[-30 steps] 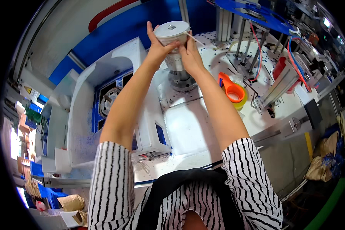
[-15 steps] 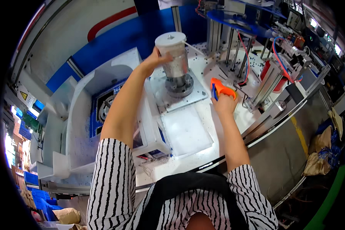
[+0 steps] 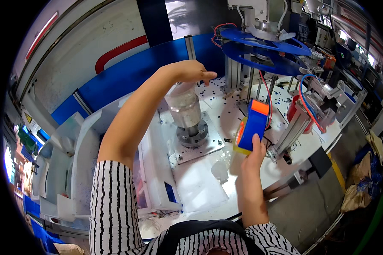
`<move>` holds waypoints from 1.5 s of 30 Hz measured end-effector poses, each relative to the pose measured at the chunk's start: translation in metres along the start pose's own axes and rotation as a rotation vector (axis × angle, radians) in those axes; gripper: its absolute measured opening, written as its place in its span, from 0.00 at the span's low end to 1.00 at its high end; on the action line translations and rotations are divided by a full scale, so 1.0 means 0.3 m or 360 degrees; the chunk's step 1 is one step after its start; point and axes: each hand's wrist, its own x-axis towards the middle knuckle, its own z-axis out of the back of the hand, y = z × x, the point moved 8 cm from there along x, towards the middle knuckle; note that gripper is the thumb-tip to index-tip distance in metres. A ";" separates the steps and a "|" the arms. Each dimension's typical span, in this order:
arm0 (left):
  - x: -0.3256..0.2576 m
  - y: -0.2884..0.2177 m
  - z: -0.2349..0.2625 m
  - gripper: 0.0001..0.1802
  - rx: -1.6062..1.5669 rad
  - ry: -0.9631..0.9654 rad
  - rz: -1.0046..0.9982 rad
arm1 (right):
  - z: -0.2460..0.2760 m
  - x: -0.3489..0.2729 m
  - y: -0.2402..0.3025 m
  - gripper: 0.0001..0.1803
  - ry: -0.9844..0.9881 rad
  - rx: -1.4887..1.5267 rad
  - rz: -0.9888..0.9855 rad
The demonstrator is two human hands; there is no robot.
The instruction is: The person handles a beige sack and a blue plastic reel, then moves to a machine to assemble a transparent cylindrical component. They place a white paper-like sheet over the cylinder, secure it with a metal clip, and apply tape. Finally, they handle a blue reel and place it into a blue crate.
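A silvery metal cylinder (image 3: 184, 108) stands upright on a round flange (image 3: 191, 135) bolted to a metal plate. My left hand (image 3: 192, 71) is over the top of this cylinder, covering most of its pale lid. Its fingers point right and bend down at the far side; whether they grip anything is hidden. My right hand (image 3: 253, 155) is closed around a blue-and-orange tape dispenser (image 3: 254, 124), with the thumb on its blue side. A yellowish, see-through edge shows at the dispenser's lower left. The dispenser is to the right of the cylinder, apart from it.
White sheets (image 3: 200, 187) lie in front of the plate. A white-walled bin (image 3: 85, 157) stands left. Blue discs (image 3: 264, 51) on posts rise at the back right, beside a machine frame (image 3: 291, 125) with red and blue hoses. Dark pellets are scattered over the white table.
My left hand has moved from the cylinder's left side up over its top. My right hand has turned the dispenser upright, showing its blue side. The view has shifted.
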 end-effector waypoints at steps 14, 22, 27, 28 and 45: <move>-0.193 0.020 0.178 0.25 0.0425 -0.0964 -0.0090 | -0.110 -0.138 0.024 0.39 0.1090 0.1551 -0.0296; -0.689 -0.370 -0.203 0.31 -0.1400 -0.0069 0.0011 | -0.155 -0.371 0.065 0.49 0.0781 0.0463 -0.0244; -0.803 -0.332 -0.256 0.16 -0.1570 -0.0074 0.0090 | -0.134 -0.503 0.141 0.35 0.0774 0.0067 -0.0012; -0.818 -0.318 -0.268 0.14 -0.1599 -0.0089 0.0104 | -0.129 -0.532 0.152 0.34 0.0741 -0.0014 -0.0032; -1.337 -0.414 0.069 0.12 -0.0601 -0.1386 -0.0295 | 0.124 -0.834 0.429 0.26 0.0894 -0.1618 0.0028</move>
